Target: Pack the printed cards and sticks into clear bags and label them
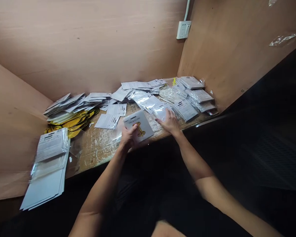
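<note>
Stack [49, 164]: bagged white cards at far left, slick plastic, might slide.
Gold foil [72, 124]: thin, soft, crinkly.
Left hand [129, 136]: closed on the card's near edge.
Card [141, 125]: light, fairly stiff, on the table [96, 151]; edges are the easy grab.
Right hand [169, 122]: open, flat against clear bags [148, 102].

You had a white double wall socket [184, 29] on the plywood wall [88, 42], a stack of card-backed packets [49, 168] overhanging the left end of the plastic-covered bench [96, 151], and what looked like gold foil balloons [72, 123] under the packets behind.
</note>
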Available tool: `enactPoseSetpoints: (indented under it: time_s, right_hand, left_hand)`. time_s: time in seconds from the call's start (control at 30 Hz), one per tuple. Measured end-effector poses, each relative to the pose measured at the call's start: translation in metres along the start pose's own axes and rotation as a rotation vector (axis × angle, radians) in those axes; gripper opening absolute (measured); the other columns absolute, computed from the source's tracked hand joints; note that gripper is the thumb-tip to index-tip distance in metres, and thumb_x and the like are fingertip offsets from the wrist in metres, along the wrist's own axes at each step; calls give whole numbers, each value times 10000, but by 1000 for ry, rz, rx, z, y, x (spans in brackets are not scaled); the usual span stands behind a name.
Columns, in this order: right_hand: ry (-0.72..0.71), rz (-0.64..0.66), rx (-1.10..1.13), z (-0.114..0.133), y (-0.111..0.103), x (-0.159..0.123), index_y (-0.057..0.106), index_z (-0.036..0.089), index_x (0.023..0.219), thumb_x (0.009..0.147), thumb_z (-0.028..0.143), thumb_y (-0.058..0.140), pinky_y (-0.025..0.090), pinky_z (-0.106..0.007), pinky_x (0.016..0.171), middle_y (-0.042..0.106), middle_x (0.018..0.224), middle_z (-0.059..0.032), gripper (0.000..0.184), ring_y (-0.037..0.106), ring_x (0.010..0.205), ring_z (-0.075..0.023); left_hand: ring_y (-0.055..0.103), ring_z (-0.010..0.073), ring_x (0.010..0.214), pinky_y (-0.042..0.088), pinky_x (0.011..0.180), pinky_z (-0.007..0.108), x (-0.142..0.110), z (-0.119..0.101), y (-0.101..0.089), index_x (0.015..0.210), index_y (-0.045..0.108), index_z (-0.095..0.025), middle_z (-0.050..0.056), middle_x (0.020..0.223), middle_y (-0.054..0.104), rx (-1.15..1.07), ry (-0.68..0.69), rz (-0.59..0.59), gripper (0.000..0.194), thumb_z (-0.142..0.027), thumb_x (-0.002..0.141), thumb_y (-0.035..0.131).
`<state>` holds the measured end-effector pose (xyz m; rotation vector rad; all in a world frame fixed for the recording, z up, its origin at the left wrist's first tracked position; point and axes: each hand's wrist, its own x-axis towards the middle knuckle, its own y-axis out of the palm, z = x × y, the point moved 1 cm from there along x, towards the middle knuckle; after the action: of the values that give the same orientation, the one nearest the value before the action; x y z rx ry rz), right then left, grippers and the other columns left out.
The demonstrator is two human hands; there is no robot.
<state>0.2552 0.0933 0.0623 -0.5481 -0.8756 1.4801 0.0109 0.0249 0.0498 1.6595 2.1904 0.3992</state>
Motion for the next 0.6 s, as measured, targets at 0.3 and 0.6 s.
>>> enactPoseSetpoints:
  time_s: [0.3, 0.6]
  right_hand:
    - [-60, 235, -502, 22, -32, 36, 659, 48, 1427, 1023, 153, 508, 572, -442, 1040, 729, 1328, -311, 445, 717, 1216, -381]
    - [-90, -267, -88, -8, -129, 147, 797, 125, 1059, 1012, 194, 454, 554, -386, 882, 793, 964, -139, 353, 729, 931, -264]
  left_hand:
    - [781, 312, 1238, 649, 1097, 491, 16, -18, -20, 1206, 725, -289, 41, 1257, 834, -126, -130, -48, 473, -252, 777, 922]
    - [842, 331, 1028, 685, 1006, 548, 26, -5, -30, 1137, 731, -200, 91, 1060, 859, -76, -261, -46, 428, -175, 757, 926]
